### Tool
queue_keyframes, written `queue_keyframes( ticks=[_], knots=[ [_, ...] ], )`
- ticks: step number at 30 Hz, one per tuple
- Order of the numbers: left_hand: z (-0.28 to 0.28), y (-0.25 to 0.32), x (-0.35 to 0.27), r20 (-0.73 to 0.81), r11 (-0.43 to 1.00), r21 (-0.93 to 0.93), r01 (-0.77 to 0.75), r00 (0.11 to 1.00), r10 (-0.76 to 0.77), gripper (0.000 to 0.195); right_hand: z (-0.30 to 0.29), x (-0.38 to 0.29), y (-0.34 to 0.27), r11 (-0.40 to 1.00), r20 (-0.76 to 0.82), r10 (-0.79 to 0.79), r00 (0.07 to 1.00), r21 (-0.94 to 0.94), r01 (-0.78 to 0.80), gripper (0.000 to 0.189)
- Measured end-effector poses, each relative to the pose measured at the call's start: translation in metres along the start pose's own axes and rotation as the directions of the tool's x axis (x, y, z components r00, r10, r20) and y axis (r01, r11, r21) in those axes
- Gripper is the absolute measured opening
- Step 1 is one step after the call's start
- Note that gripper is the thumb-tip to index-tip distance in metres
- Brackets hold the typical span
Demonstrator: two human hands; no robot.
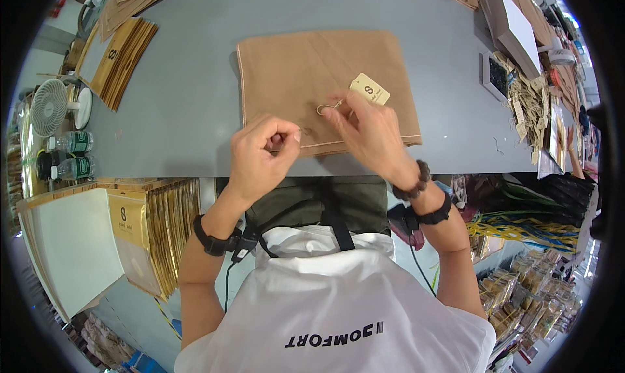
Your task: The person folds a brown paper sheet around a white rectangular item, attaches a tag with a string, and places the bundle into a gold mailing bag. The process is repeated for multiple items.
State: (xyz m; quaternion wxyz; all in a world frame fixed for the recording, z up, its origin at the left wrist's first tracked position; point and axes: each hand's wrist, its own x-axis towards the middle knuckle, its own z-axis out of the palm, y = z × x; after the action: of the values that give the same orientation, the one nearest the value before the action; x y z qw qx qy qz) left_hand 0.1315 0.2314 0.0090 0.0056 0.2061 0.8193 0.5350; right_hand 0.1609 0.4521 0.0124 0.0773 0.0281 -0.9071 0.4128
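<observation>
A folded brown cloth (288, 75) lies on the grey table in front of me. My right hand (368, 124) is over its right part, thumb and fingers pinching a thin looped string (326, 109). A cream paper hang tag (369, 88) with a printed logo rests on the cloth just beyond these fingers. My left hand (266, 150) is raised at the cloth's near left edge, its fingers curled with thumb and forefinger together. Whether something thin is between them, I cannot tell.
Gold-printed packaging bags (124, 62) lie at the left, near a white fan (50, 108) and plastic bottles (75, 168). At the right are a small black-filled tray (494, 76), a pile of stringed tags (530, 104) and a white box (517, 31). More brown cloths lie along the far edge.
</observation>
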Motion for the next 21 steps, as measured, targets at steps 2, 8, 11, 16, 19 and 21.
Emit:
queue_keyframes(
  ticks=[2, 8, 11, 16, 19, 21],
  knots=[
    [0.000, -0.003, 0.008, -0.034, 0.988, 0.124, -0.086, 0.995, 0.091, 0.009, 0.003, 0.014, 0.007, 0.981, -0.013, -0.075, 0.997, -0.180, 0.072, 0.012],
    [-0.005, -0.015, 0.024, -0.024, 0.905, 0.344, -0.249, 0.962, 0.273, 0.011, 0.005, 0.021, 0.003, 0.991, 0.101, -0.096, 0.990, -0.085, 0.105, 0.010],
    [-0.006, -0.017, 0.024, 0.022, 0.867, 0.369, -0.336, 0.935, 0.353, 0.010, 0.008, 0.025, -0.006, 0.992, 0.093, -0.123, 0.988, -0.012, 0.124, 0.011],
    [-0.007, -0.014, 0.012, -0.096, 0.960, 0.194, -0.203, 0.970, 0.224, 0.009, 0.017, 0.025, -0.015, 0.981, 0.067, -0.176, 0.982, -0.076, 0.181, 0.009],
    [-0.015, -0.016, 0.003, -0.110, 0.995, -0.043, 0.085, 0.990, -0.089, 0.004, 0.024, 0.011, -0.017, 0.958, -0.014, -0.275, 0.961, -0.091, 0.272, 0.009],
    [-0.017, -0.019, -0.001, -0.074, 0.962, -0.222, 0.159, 0.981, -0.179, 0.001, 0.033, 0.008, -0.018, 0.863, -0.067, -0.485, 0.872, -0.196, 0.465, 0.012]
  ],
)
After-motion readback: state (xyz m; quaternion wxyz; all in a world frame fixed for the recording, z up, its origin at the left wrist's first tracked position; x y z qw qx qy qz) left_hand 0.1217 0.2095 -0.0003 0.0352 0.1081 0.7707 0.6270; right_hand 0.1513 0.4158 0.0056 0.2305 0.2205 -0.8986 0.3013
